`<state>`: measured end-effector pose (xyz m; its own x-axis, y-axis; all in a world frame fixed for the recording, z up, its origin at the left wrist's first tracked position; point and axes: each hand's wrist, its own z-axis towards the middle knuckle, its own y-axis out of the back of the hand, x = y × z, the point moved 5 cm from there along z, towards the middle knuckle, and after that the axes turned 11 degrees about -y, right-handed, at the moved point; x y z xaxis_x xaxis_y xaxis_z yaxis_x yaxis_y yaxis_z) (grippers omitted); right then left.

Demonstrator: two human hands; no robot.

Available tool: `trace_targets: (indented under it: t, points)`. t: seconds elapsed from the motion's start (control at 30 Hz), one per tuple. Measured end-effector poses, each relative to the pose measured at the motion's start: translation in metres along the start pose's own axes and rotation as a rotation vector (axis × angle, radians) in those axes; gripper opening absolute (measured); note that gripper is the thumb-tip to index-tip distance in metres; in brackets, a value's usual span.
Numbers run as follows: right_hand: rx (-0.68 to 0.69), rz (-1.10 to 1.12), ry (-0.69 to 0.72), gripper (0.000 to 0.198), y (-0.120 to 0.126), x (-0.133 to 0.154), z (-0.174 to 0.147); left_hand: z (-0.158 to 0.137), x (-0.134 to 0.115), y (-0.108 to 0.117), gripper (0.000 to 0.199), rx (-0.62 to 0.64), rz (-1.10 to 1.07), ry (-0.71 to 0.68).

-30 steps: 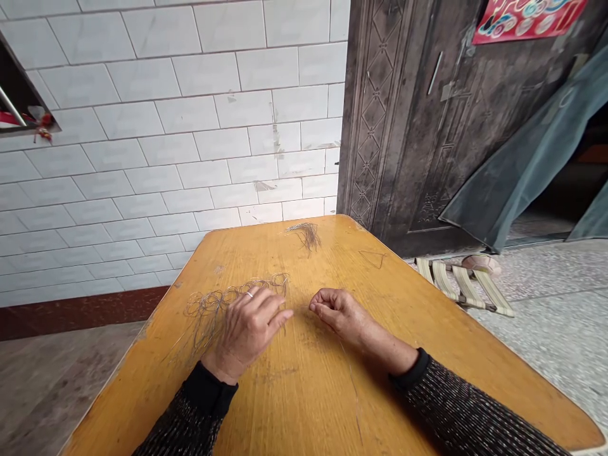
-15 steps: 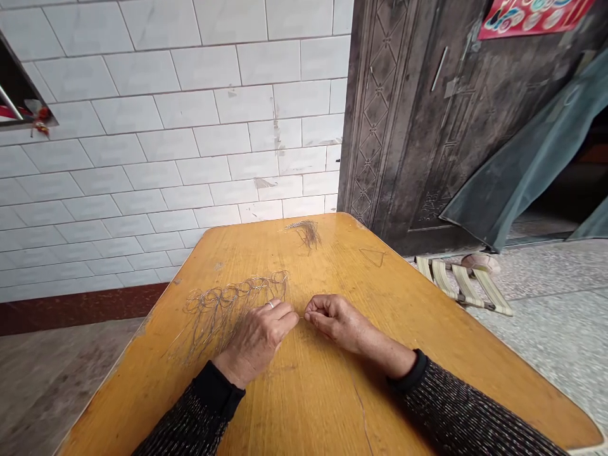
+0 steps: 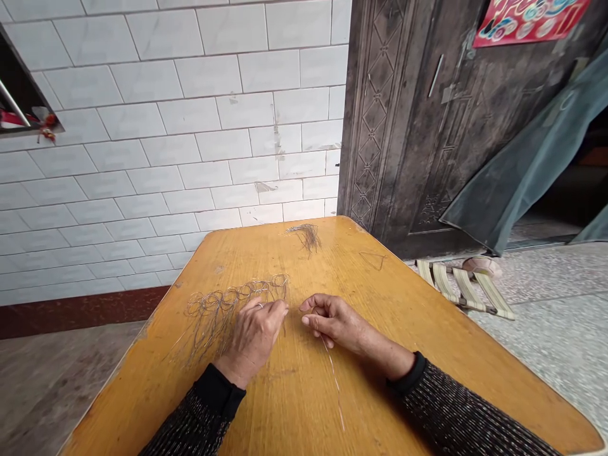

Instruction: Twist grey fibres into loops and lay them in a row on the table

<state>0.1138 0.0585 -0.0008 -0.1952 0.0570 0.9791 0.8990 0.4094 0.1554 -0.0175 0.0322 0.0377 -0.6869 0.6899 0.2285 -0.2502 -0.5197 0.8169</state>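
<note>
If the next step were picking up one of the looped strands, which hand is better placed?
Probably the left hand: it is right by the looped strands, partly blocking them from view. The right hand is farther away, and a single strand trails out below it.

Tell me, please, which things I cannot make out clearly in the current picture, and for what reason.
All in the head view:
Left hand: whether it pinches anything; its own fingers hide this.
Thin strand: its upper end, hidden by the right hand.
Looped strands: their number; too thin and tangled.
Red poster: its top, cut off by the picture's edge.
</note>
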Motion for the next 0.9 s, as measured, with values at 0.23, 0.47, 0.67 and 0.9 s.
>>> trace_targets:
  t: [0.23,0.47,0.67,0.9]
  points:
    - [0.058,-0.009,0.011,0.019,-0.008,0.001,-0.003,-0.001,0.0,-0.005,0.016,-0.013,-0.083,0.017]
    - [0.027,-0.059,-0.016,0.015,-0.013,0.001,-0.005,-0.006,0.002,-0.014,0.013,0.0,-0.135,0.051]
    - [0.015,0.044,-0.006,0.024,-0.017,-0.007,-0.001,-0.004,-0.003,-0.008,0.016,-0.083,-0.104,0.031]
    - [0.003,0.076,-0.011,0.025,-0.027,-0.015,0.004,-0.001,-0.009,-0.006,0.019,-0.039,-0.144,-0.043]
